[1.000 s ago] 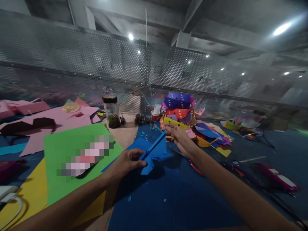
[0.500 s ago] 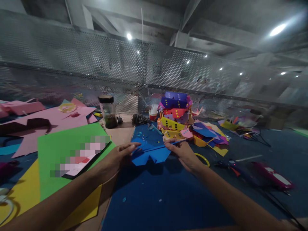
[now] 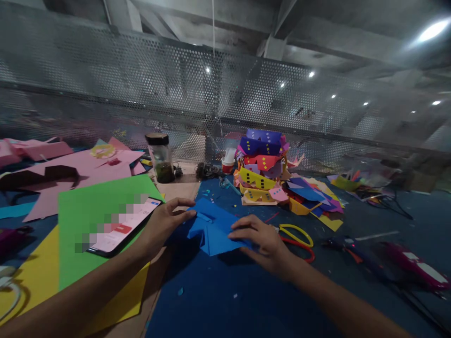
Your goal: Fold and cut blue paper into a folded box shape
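A folded piece of blue paper (image 3: pixel 214 225), with a notch and raised flaps along its near side, is between my two hands above the dark blue table. My left hand (image 3: pixel 165 223) has thumb and index finger at the paper's left edge, in what looks like a light pinch. At the right edge, fingers of my right hand (image 3: pixel 264 241) curve over the paper, with the thumb lower on the near side. Just beyond my right hand lie scissors (image 3: pixel 296 234) with yellow and red handles.
A phone (image 3: pixel 123 227) rests on green paper (image 3: pixel 102 197) at left. Behind stand a dark-lidded jar (image 3: pixel 160 162), a red-and-white cup (image 3: pixel 228 164) and a stack of colourful paper bands (image 3: pixel 260 164). A glue gun (image 3: pixel 352 249) and magenta case (image 3: pixel 416 265) lie at right.
The blue paper has turned and tilted, showing more of its face. My right fingers have spread and come nearer over it. The scissors show more fully.
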`<action>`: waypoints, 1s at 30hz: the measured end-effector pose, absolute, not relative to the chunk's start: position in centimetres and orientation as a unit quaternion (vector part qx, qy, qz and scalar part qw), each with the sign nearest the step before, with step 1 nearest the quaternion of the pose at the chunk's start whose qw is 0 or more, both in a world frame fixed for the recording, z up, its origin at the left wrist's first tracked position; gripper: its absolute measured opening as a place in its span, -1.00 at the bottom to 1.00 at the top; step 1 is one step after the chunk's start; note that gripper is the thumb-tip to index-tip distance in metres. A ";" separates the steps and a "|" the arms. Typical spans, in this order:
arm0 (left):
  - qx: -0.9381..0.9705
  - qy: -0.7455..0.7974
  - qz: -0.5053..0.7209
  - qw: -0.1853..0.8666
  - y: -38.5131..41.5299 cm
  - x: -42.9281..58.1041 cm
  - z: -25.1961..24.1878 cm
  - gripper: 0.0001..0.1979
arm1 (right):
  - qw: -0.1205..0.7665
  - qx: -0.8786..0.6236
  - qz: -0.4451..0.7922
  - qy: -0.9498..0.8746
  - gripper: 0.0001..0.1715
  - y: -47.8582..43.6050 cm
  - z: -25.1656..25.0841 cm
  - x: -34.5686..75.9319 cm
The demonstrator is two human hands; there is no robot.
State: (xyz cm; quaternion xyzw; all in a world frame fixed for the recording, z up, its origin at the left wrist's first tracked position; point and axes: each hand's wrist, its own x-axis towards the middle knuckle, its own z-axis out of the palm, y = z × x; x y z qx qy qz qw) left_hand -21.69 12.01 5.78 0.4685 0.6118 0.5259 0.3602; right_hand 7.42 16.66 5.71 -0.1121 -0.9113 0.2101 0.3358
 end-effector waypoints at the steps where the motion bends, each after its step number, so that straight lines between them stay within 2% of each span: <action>1: 0.474 0.616 0.524 0.348 12.0 -21.6 5.7 -0.59 | 0.331 -0.095 0.150 -0.927 -0.67 16.5 5.4 7.4; 5: 0.510 0.617 0.516 0.305 12.3 -21.4 5.1 -0.63 | 0.330 -0.046 -0.015 -0.943 -0.74 15.8 4.5 6.7; 10: 0.580 0.595 0.486 0.271 12.8 -21.5 4.2 -0.66 | 0.339 -0.029 -0.091 -0.936 -0.74 15.1 4.7 5.9; 20: 0.741 0.526 0.366 0.198 12.2 -20.8 2.8 -0.78 | 0.266 -0.042 -0.077 -0.960 -0.74 14.9 3.7 6.1; 27: 0.794 0.531 0.270 0.123 11.4 -21.0 2.6 -0.69 | 0.199 -0.043 -0.039 -0.978 -0.83 14.6 3.5 6.2; 30: 0.807 0.524 0.249 0.115 11.2 -20.7 2.7 -0.63 | 0.184 -0.046 0.015 -0.982 -0.84 14.3 3.7 6.2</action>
